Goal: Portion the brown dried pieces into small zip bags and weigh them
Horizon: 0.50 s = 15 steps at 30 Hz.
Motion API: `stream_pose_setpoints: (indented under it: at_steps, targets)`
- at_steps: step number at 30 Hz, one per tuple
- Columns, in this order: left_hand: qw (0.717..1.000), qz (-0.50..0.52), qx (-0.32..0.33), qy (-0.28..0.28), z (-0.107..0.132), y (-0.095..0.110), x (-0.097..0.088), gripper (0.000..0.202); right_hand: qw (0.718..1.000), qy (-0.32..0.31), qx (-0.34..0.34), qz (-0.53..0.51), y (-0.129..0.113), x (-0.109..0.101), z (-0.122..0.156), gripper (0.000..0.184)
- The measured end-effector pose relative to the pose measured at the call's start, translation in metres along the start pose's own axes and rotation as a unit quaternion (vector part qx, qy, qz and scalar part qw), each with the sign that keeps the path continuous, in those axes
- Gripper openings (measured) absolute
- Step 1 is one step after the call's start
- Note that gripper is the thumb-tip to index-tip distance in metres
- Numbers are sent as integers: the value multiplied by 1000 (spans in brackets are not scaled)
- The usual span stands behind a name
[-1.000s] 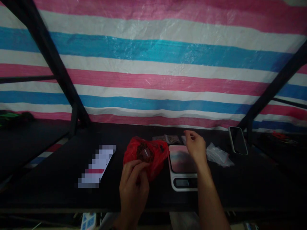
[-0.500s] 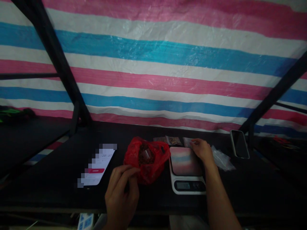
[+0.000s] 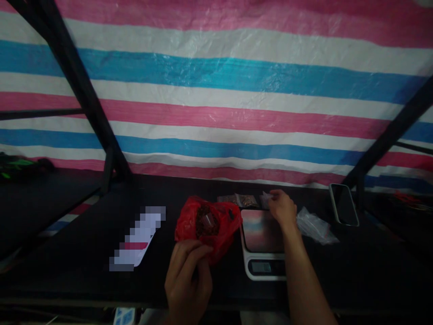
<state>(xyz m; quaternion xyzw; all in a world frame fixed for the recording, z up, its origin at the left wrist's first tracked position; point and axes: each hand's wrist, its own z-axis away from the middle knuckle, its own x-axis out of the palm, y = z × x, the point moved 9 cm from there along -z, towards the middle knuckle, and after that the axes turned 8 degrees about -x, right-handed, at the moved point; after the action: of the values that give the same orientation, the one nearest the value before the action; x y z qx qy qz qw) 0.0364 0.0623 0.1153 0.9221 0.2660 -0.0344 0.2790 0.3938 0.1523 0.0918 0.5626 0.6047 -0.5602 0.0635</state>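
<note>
My left hand [image 3: 188,277] rests at the near edge of an open red plastic bag [image 3: 207,224] with dark contents, its fingers pinched on the bag's rim. Just right of the bag stands a white digital kitchen scale [image 3: 263,243] with a shiny platform. My right hand [image 3: 283,208] reaches over the far right corner of the scale, fingers pinched on a small clear packet [image 3: 265,199]. Two more small filled packets [image 3: 241,199] lie in a row behind the scale.
A pile of clear plastic bags [image 3: 314,223] lies right of the scale. A phone [image 3: 344,204] lies further right, and a blurred-out phone [image 3: 139,237] lies left of the red bag. Black frame posts rise at both sides before a striped tarp [image 3: 216,95].
My left hand dropped back from the red bag, then returned to its near rim. My right hand came down from above the scale to the packet behind it.
</note>
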Motion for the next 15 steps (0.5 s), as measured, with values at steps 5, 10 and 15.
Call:
stream_pose_setpoints:
  at_steps: [5, 10, 15]
  targets:
    - [1000, -5, -28, -14, 3, 7, 11, 32, 968, -113, -123, -187, -72, -19, 32, 29]
    - [991, 15, -103, -83, 20, 0, 43, 77, 843, -379, -212, -316, -159, 0, 122, 24]
    - [985, 45, -155, -55, 26, -18, 44, 63, 840, -390, -197, -322, -168, 8, 140, 25]
